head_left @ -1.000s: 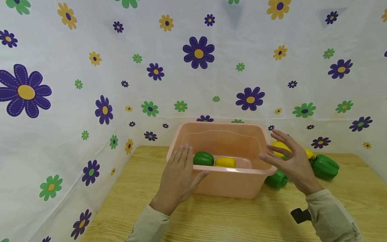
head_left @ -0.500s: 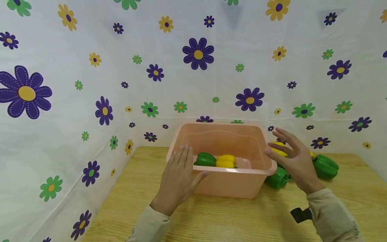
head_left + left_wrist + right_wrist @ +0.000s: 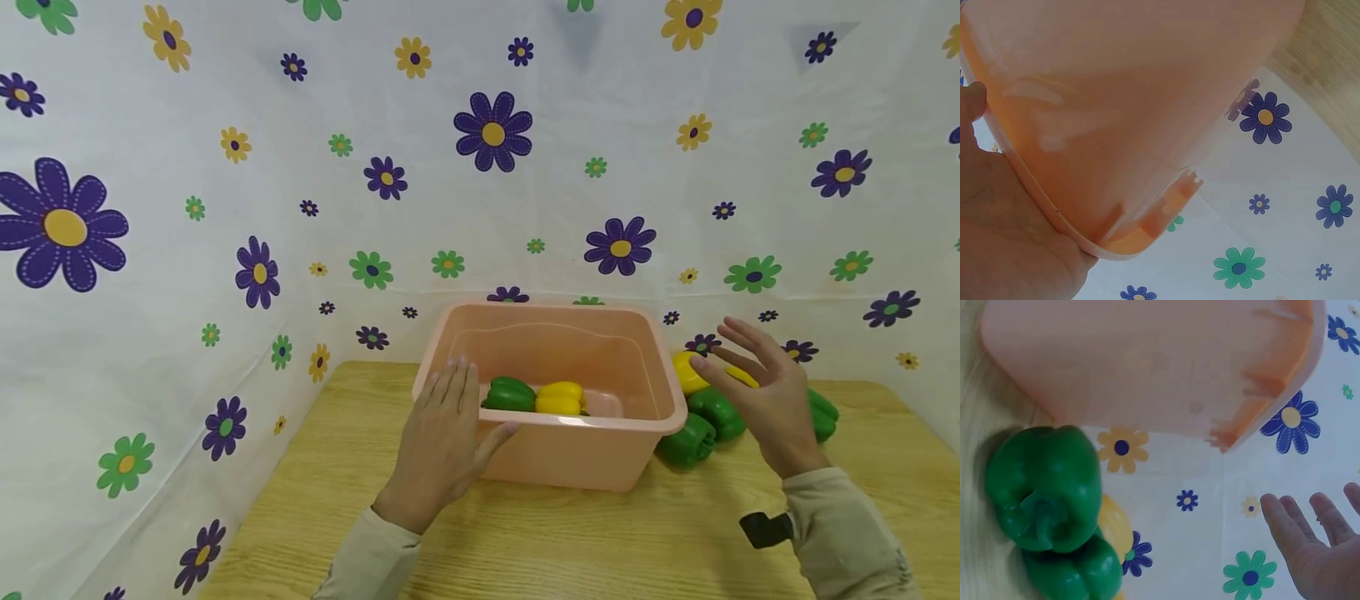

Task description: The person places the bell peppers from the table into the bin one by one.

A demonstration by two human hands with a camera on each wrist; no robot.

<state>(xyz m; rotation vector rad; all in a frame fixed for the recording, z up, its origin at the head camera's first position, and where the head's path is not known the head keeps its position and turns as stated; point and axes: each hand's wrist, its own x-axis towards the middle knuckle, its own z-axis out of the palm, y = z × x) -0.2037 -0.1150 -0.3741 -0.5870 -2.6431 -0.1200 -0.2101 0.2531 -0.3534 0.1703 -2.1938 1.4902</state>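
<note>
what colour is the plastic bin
The bin is peach-pink; it shows best in the head view.

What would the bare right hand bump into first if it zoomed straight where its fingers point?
Probably the white sheet printed with purple, yellow and green flowers; nothing else clearly lies ahead of the right hand. Depth is unclear, so it might brush the pink plastic tub first.

head: soft, even light | bin rim (image 3: 585, 422): slight glare | wrist views: dimmer, hazier
</note>
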